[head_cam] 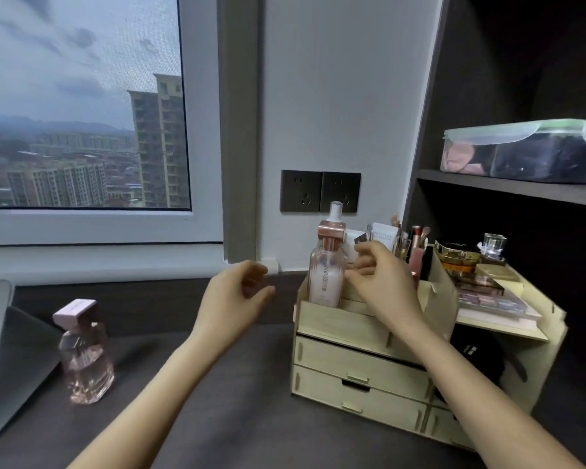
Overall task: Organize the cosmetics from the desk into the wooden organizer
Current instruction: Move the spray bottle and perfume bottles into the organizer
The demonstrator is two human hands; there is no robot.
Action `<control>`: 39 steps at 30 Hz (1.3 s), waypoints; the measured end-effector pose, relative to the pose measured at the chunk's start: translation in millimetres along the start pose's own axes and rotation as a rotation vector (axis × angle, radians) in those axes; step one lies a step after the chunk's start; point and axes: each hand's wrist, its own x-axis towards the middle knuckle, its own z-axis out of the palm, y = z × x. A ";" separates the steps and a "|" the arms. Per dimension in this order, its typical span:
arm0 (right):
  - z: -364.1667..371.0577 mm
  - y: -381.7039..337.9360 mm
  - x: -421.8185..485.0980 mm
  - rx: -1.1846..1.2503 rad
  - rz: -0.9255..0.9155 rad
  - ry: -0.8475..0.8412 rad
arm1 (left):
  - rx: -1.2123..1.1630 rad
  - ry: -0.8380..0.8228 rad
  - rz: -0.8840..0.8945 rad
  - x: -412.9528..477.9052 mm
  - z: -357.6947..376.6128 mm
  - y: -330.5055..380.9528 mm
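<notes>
The pale wooden organizer (359,367) stands on the dark desk at the right, with drawers in front and compartments on top. A tall pink pump bottle (327,269) stands upright in its front-left compartment. My right hand (383,282) hovers just right of that bottle, fingers loosely curled, holding nothing that I can see. My left hand (234,299) floats over the desk left of the organizer, fingers apart and empty. A pink glass bottle (83,360) with a square pink cap stands alone on the desk at the left.
Brushes, tubes and lipsticks (406,245) fill the organizer's back slots; palettes and jars (481,282) lie on its right shelf. A dark shelf unit (508,191) with a plastic box (528,150) rises behind. A grey laptop (11,350) sits at the far left. Wall sockets (318,191) are behind.
</notes>
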 end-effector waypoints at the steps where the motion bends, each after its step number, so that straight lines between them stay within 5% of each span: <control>1: 0.1 -5.0 -7.2 0.007 -0.038 0.061 | 0.032 0.062 -0.023 -11.5 -12.7 -10.9; 4: 9.2 -28.5 -26.5 0.063 -0.139 0.081 | 0.147 0.293 -0.176 -44.3 -52.1 -53.3; 7: 35.0 -52.4 -42.6 0.133 -0.186 -0.085 | 0.253 0.504 -0.385 -70.1 -81.1 -93.9; 12: 82.6 -73.8 -74.3 0.132 -0.224 -0.356 | 0.325 0.578 -0.599 -98.9 -100.3 -141.1; 19: 94.1 -71.7 -96.2 0.147 -0.189 -0.499 | 0.208 0.341 -0.656 -82.2 -94.9 -173.8; 26: 83.6 -73.6 -93.8 0.113 -0.196 -0.493 | 0.208 0.324 -0.556 -76.4 -95.2 -173.0; 35: 40.6 -95.4 -78.0 0.256 -0.235 -0.347 | -0.482 -0.310 -0.081 -38.8 -100.1 -1.5; 39: -10.5 -83.9 -52.1 0.281 -0.216 -0.171 | -0.476 -0.467 0.078 -1.4 -66.1 55.8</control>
